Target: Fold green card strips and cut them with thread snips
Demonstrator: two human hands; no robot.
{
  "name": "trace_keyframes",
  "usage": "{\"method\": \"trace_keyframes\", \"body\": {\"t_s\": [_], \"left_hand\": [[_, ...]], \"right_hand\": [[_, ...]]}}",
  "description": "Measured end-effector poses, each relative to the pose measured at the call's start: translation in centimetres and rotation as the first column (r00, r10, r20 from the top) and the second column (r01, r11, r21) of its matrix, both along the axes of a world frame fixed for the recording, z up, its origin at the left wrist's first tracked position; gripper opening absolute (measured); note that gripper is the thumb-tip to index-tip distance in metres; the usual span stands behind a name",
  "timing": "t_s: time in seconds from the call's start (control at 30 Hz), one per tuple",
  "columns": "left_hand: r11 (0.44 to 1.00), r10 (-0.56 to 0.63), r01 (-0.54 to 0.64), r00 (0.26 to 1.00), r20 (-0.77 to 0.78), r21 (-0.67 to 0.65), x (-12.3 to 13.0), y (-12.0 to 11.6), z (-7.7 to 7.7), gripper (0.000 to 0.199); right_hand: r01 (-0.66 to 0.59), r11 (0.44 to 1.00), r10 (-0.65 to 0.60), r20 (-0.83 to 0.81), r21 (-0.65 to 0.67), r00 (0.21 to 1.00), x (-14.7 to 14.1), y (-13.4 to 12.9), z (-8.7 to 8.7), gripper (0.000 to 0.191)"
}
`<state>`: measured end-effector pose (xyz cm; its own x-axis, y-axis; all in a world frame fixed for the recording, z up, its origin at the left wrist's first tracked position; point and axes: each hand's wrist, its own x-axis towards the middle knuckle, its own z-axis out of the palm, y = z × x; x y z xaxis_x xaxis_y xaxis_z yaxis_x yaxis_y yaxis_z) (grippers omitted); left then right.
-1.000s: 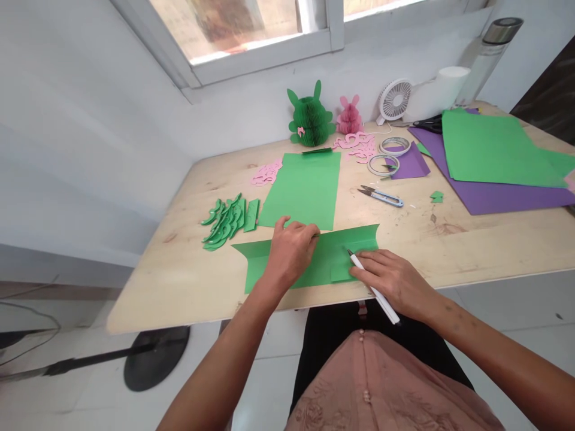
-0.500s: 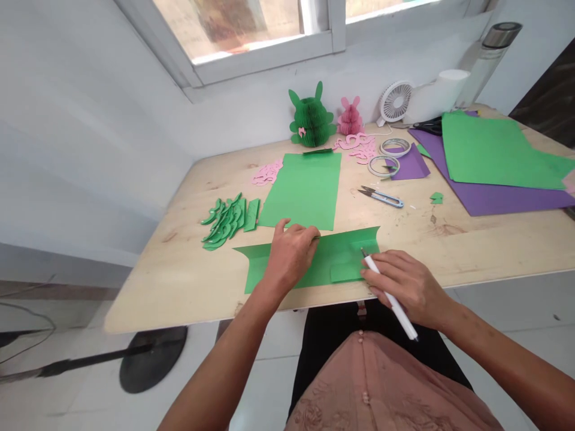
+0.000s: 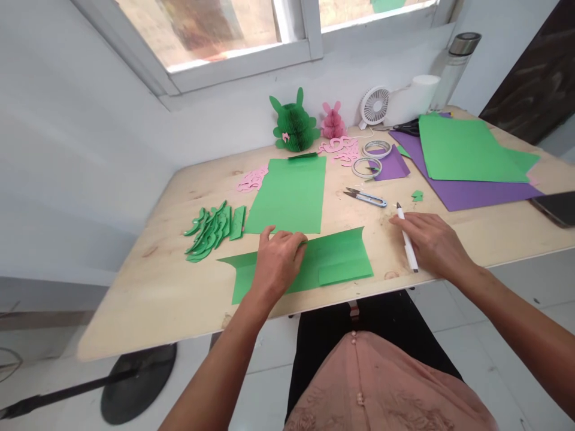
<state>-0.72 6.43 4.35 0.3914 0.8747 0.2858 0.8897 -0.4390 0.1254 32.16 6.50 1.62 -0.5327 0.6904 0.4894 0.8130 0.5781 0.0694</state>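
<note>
Since half a second ago, we have drawn the pen (image 3: 409, 251) and our right hand (image 3: 433, 242) off the folded paper (image 3: 335, 250) to the bare wood of the counter (image 3: 157, 275) on its right, and our view has swung slightly rightward, so that more of the phone (image 3: 557, 208) shows at the edge. Our right hand grasps the pen in its fingers, the dark tip pointing away from us, near the snips (image 3: 375, 199). Our left hand (image 3: 278, 260) stays on the folded paper, fingers bent at its raised far edge; whether they pinch it or only press it, we cannot tell. The folded paper lies at the counter's near edge in front of us, with a small green panel (image 3: 345, 273) on its right end. Just beyond it lies a flat green sheet (image 3: 290, 197). To the left of that sheet we have the green cutouts (image 3: 211, 230), with pink cutouts (image 3: 252, 179) farther back. Behind the sheet, against the wall, stand a green figure (image 3: 296, 127) and a smaller pink figure (image 3: 333, 123), with a white fan (image 3: 374, 106) to their right. Green card (image 3: 467, 149) lies over purple card (image 3: 485, 196) on the counter's right side.
</note>
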Motion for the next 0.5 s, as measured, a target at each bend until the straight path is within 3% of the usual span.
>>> {"method": "trace_keyframes", "body": {"t_s": [0.3,0.4,0.5], "left_hand": [[1.0,-0.005,0.005,1.0,0.011,-0.01,0.0,-0.2,-0.3,0.017],[1.0,0.002,-0.002,1.0,0.015,-0.012,0.0,-0.2,-0.2,0.018],[1.0,0.005,-0.005,1.0,0.017,-0.01,0.0,-0.4,-0.2,0.02]], "right_hand": [[0.09,0.994,-0.077,0.199,-0.062,0.977,2.4,4.3,0.3,0.031],[0.154,0.988,-0.148,0.15,-0.026,0.978,2.4,4.6,0.5,0.034],[0.245,0.966,-0.243,-0.038,0.081,0.969,0.9,2.9,0.8,0.036]]}}
